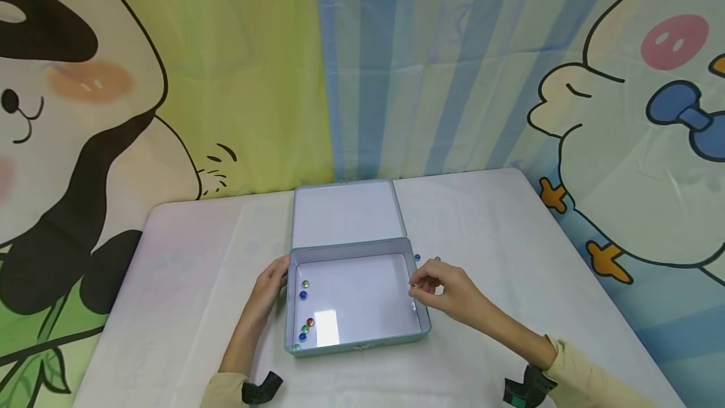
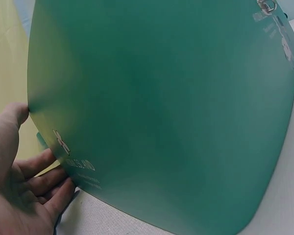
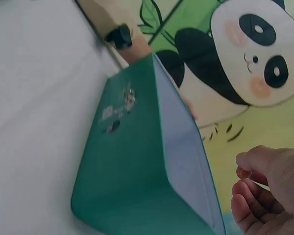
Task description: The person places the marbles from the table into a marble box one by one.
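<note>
A green tin box (image 1: pixel 359 350) with a pale inside lies on the table, its hinged lid (image 1: pixel 348 213) laid open toward the back. Several glass marbles, among them a blue marble (image 1: pixel 303 295) and a red marble (image 1: pixel 309 322), lie along the box's left side. My left hand (image 1: pixel 267 288) holds the left side of the box; in the left wrist view its thumb and fingertips are against the edges of the green wall (image 2: pixel 152 107). Over the right rim, my right hand (image 1: pixel 447 288) pinches an orange-red marble (image 3: pixel 243 173) between thumb and fingers.
Behind the right hand, a blue marble (image 1: pixel 417 257) and a green marble (image 1: pixel 438 259) lie on the white tablecloth (image 1: pixel 498 225), outside the box. A printed curtain (image 1: pixel 272 80) with cartoon animals hangs right behind the table's back edge.
</note>
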The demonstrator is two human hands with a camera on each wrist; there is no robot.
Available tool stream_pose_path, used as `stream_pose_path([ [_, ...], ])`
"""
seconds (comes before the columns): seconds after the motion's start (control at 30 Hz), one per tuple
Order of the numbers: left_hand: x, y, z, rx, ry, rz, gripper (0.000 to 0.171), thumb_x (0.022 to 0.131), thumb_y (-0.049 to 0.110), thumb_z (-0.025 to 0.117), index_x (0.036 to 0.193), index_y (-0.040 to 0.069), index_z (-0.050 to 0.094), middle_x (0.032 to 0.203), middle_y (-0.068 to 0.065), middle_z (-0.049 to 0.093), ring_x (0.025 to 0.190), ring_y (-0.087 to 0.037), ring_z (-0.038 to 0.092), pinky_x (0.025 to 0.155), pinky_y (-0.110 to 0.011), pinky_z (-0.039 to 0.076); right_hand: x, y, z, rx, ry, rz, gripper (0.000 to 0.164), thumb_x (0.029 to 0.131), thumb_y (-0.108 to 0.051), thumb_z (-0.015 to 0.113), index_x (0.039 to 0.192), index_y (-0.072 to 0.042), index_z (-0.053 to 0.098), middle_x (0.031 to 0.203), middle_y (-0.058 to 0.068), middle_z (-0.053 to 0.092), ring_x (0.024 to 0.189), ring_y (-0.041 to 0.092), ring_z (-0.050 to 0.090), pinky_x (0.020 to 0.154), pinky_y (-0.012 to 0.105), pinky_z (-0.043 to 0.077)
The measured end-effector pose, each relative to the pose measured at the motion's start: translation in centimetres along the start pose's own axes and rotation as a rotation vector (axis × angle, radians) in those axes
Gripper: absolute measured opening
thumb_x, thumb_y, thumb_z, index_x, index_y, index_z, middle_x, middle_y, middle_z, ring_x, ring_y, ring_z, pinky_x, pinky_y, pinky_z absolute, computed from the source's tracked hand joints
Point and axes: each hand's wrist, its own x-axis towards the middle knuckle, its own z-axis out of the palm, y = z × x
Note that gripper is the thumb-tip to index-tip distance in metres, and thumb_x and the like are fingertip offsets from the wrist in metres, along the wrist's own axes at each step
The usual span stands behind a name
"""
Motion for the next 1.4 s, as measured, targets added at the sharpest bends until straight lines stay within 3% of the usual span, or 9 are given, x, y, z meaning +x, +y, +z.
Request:
stream_pose_path([
  [0.27,0.0,0.2,-0.1,-0.006,-0.004,0.014,0.065,0.097,0.057,0.045,0.140,0.008,0.048,0.147,-0.015,0.047,0.136,-0.034,0.046,0.119,-0.051,0.030,0.7,-1.7,1.1,0.034,-0.125,-0.074,0.008,0.087,-0.008,0.071,0.093,-0.011,0.066,0.084,-0.004,0.066,0.073,0.000,0.055,0.063,0.018,0.053],
  [0.43,0.0,0.2,-0.2,-0.018,-0.020,0.014,0.065,0.098,0.055,0.045,0.142,0.007,0.046,0.149,-0.016,0.044,0.137,-0.034,0.045,0.119,-0.049,0.030,1.9,-1.8,2.3,0.034,-0.218,-0.050,0.006,0.087,-0.010,0.071,0.091,-0.011,0.066,0.080,-0.003,0.066,0.072,-0.002,0.053,0.062,0.016,0.053],
  [0.7,-0.1,0.4,-0.3,-0.016,-0.007,0.021,0.064,0.099,0.054,0.044,0.141,0.005,0.046,0.148,-0.017,0.045,0.136,-0.034,0.046,0.119,-0.048,0.031,7.0,-0.2,5.2,-0.036,-0.379,0.061,0.005,0.088,-0.014,0.071,0.090,-0.011,0.068,0.079,-0.004,0.065,0.070,-0.002,0.053,0.063,0.013,0.051],
  [0.93,0.1,0.2,0.1,-0.033,-0.013,0.011,0.063,0.099,0.052,0.045,0.141,0.006,0.047,0.148,-0.017,0.045,0.136,-0.035,0.046,0.119,-0.048,0.031,11.5,1.5,7.8,-0.141,-0.466,-0.002,0.005,0.088,-0.010,0.070,0.090,-0.006,0.068,0.083,0.003,0.069,0.074,0.003,0.059,0.066,0.012,0.050],
  [1.17,-0.1,0.0,-0.1,-0.027,-0.004,0.005,0.064,0.097,0.056,0.046,0.139,0.008,0.049,0.147,-0.016,0.047,0.136,-0.035,0.046,0.119,-0.049,0.031,13.6,1.7,10.2,-0.148,-0.571,0.028,0.007,0.087,-0.009,0.071,0.092,-0.006,0.068,0.088,0.003,0.070,0.077,0.003,0.059,0.069,0.010,0.049],
  [1.4,0.2,0.0,-0.2,-0.045,-0.011,0.009,0.064,0.097,0.055,0.047,0.139,0.006,0.049,0.147,-0.016,0.047,0.136,-0.034,0.046,0.119,-0.047,0.032,14.4,1.8,12.2,-0.173,-0.574,0.004,0.008,0.085,-0.008,0.074,0.088,-0.005,0.067,0.086,0.004,0.069,0.074,0.003,0.057,0.066,0.009,0.047],
])
